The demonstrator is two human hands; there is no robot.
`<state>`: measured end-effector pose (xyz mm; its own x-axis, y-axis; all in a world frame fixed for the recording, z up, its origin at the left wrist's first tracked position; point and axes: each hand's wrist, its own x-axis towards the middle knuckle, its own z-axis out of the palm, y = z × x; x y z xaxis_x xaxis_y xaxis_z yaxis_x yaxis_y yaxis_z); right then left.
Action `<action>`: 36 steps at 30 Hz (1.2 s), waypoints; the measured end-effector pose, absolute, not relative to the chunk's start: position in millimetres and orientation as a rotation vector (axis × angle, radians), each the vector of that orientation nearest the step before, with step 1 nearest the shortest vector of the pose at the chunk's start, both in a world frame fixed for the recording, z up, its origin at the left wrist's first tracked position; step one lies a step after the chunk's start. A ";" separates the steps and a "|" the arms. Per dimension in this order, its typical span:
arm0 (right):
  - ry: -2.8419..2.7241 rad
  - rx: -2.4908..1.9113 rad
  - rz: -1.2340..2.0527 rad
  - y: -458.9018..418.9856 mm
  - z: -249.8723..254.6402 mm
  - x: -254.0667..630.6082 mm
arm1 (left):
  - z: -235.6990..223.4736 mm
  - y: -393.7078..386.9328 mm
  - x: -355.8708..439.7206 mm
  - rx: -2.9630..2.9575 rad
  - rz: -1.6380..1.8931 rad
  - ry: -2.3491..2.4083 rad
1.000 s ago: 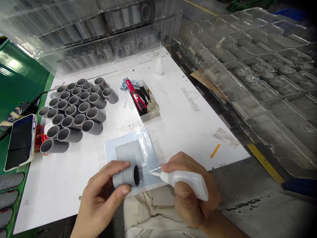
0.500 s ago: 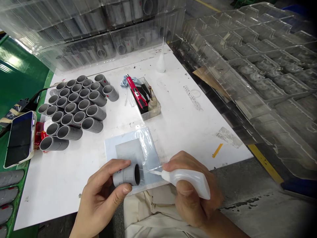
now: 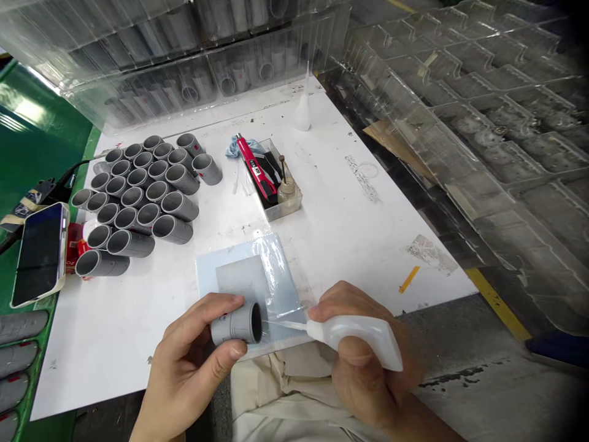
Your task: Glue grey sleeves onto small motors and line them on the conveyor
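Left hand (image 3: 184,359) closed around one grey pipe coupling (image 3: 234,325), thumb and fingers wrapped on its outer wall, open end facing right. Coupling held in the air, over the near edge of a pale blue sheet (image 3: 242,270) wrapped in clear film. Sheet lies on the white surface (image 3: 105,356).

Right hand (image 3: 368,368) gripping one white squeeze bottle (image 3: 354,334), thin nozzle pointing left. Nozzle tip at the coupling's mouth; cannot tell whether it enters.

Counts: about 26 more couplings (image 3: 138,196) packed on their sides, left of the sheet; exact number hard to confirm. One phone (image 3: 39,255) beyond them at the surface's left edge, with one red packet (image 3: 73,245) just beside it. Five grey pipes (image 3: 18,362) visible in a row below the surface's left edge.

One clear tray (image 3: 294,202) further up the surface. Inside: one red utility knife (image 3: 251,166), one small glass bottle (image 3: 286,191) with a dark stem standing in it, and dark flat pieces (image 3: 271,169). One blue rag (image 3: 239,147) touching the tray's far corner. One tall white dropper bottle (image 3: 302,113) stands near the far edge.

Behind the surface, clear plastic bins (image 3: 184,61) hold more grey pipes. Clear moulded trays (image 3: 478,135) are stacked to the right.
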<state>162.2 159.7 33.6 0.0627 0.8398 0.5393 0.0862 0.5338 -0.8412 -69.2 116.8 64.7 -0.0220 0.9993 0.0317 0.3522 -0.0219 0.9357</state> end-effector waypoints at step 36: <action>-1.246 -0.852 0.829 165.2 43.7 156.4 | 66.5 113.8 -57.4 1.357 1.107 1.491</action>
